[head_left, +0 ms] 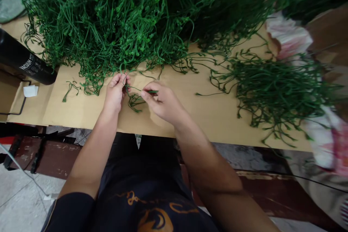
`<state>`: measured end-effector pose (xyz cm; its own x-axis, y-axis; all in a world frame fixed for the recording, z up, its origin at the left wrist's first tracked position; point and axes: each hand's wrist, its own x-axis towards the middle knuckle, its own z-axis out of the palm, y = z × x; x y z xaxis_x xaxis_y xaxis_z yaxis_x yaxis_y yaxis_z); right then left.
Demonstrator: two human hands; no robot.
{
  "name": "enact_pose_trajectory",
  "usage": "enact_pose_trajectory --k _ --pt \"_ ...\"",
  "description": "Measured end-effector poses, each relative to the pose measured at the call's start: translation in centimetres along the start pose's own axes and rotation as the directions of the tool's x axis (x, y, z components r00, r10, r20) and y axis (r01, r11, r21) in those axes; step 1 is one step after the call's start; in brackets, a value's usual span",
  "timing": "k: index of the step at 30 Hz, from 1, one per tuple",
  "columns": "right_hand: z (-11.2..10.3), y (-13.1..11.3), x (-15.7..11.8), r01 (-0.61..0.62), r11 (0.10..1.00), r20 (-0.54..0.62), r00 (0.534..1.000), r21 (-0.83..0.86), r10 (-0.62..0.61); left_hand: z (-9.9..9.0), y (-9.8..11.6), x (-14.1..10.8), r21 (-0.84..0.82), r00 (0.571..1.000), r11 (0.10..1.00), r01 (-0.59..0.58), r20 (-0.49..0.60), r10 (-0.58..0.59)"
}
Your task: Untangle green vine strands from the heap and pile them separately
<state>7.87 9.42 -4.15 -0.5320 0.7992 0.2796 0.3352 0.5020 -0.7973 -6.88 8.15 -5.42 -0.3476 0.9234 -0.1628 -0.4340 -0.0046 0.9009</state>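
My left hand [116,88] is closed, thumb against fingers, on a thin green plastic stem [134,87]. That stem runs across to my right hand [161,101], whose thumb and forefinger pinch its other part. More green strands [134,102] hang down between the two hands, over the cardboard-covered table [187,116]. Just beyond my hands rises a large heap of green plastic stems [122,21] with small branched tips. Which strand ends lie inside my fingers is hidden.
A smaller pile of green stems [280,90] lies at the right, beside a white and pink plastic bag [289,36]. One loose sprig [71,90] is left of my hands. A black vacuum bottle [29,59] stands at the far left, near a small white paper [30,91].
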Motion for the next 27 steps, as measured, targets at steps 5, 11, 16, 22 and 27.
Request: enact_pose_trajectory --k 5,11,16,22,27 --pt "-0.9 -0.6 0.1 0.083 0.978 -0.083 0.994 0.190 -0.069 0.1 0.1 -0.4 0.008 0.999 1.000 -0.012 0.045 0.012" --pt "0.9 -2.3 -0.4 0.167 0.908 -0.092 0.986 0.384 -0.142 0.1 0.2 0.0 -0.032 1.000 0.999 0.006 -0.028 -0.007" --pt "2.6 -2.8 -1.3 0.257 0.922 -0.094 0.966 0.291 -0.240 1.2 0.8 -0.6 -0.117 0.987 0.986 0.119 -0.094 -0.130" --pt "3.3 -5.2 -4.2 0.374 0.883 0.079 0.908 0.284 -0.410 0.9 0.8 0.4 -0.114 0.974 0.989 0.095 -0.196 -0.116" --pt "1.8 -6.5 -5.9 0.522 0.822 0.207 0.798 0.230 -0.565 0.3 0.5 0.5 -0.043 0.992 0.999 0.031 -0.119 -0.036"
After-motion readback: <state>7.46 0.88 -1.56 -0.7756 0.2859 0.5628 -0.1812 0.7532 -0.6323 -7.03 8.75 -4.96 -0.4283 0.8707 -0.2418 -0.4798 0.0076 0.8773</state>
